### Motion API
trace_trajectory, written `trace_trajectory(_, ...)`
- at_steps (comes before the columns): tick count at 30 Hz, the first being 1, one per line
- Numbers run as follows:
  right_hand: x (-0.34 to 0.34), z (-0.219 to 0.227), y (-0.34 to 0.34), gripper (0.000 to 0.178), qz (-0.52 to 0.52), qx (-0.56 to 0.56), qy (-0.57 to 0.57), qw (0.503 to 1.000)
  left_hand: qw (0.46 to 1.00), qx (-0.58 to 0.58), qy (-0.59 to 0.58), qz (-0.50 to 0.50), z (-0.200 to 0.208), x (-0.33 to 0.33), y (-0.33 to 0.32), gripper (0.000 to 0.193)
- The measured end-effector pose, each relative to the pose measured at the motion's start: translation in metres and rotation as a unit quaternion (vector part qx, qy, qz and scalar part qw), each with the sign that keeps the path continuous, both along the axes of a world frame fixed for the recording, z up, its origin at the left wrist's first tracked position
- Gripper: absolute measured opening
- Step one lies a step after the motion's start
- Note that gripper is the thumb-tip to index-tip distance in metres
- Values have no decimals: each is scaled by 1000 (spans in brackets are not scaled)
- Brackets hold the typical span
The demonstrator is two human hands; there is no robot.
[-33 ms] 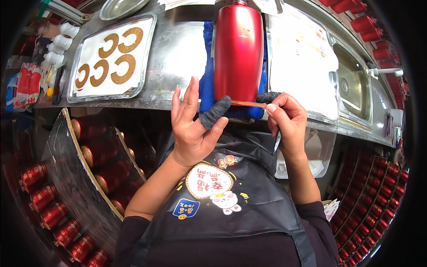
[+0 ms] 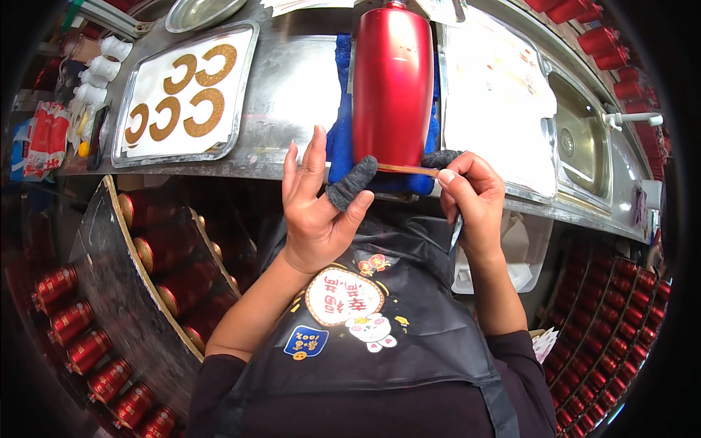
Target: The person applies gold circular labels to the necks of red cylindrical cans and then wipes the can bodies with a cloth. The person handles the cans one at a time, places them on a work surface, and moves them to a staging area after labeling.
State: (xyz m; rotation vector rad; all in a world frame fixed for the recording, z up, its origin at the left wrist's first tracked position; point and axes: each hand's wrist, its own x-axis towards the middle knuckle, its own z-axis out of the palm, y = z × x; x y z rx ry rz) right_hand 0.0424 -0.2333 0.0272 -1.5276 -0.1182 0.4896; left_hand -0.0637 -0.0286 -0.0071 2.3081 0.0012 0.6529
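Note:
A large glossy red bottle-shaped vessel (image 2: 392, 87) lies on a blue cloth (image 2: 342, 139), its wide end toward me. A thin gold-brown strip (image 2: 409, 170) runs along the edge of that end. My right hand (image 2: 475, 197) pinches the strip's right end between thumb and a finger; its index finger, in a dark grey finger sleeve, rests against the vessel. My left hand (image 2: 318, 204) is open with fingers spread. Its index finger, in a grey finger sleeve (image 2: 353, 182), touches the vessel's edge by the strip's left end.
Left on the metal counter (image 2: 281, 153), a tray (image 2: 237, 120) holds several gold C-shaped pieces on white paper. White sheets (image 2: 496, 109) lie at right, beside a sink (image 2: 577, 139) with a white tap. Red vessels (image 2: 157, 252) stand on racks below both sides. A white bin (image 2: 526, 252) sits under the counter.
Almost nothing differs; the vessel and the strip have shifted very slightly, and both hands keep the same pose.

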Motion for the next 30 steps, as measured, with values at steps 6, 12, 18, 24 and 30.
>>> trace_trajectory(6, 3, -3, -5, 14, 11, 24, 25, 999, 999, -39, 3, 26, -1, -3, -5, 26)
trace_trajectory(12, 4, -4, -1, 15, 2, 23, 2, 1000, 999, -13, -8, 29, 4, -4, -4, 24)
trace_trajectory(18, 2, -2, -1, 14, 6, 30, 2, 1000, 995, -89, -5, 50, 3, 1, -4, 39)
trace_trajectory(24, 2, 0, 1, 13, 11, 44, 0, 999, 908, -414, 59, 33, 3, 11, -1, 54)
trace_trajectory(30, -2, 7, -3, 12, 15, 50, 8, 999, 876, -477, 65, -33, 10, 26, -11, 61)
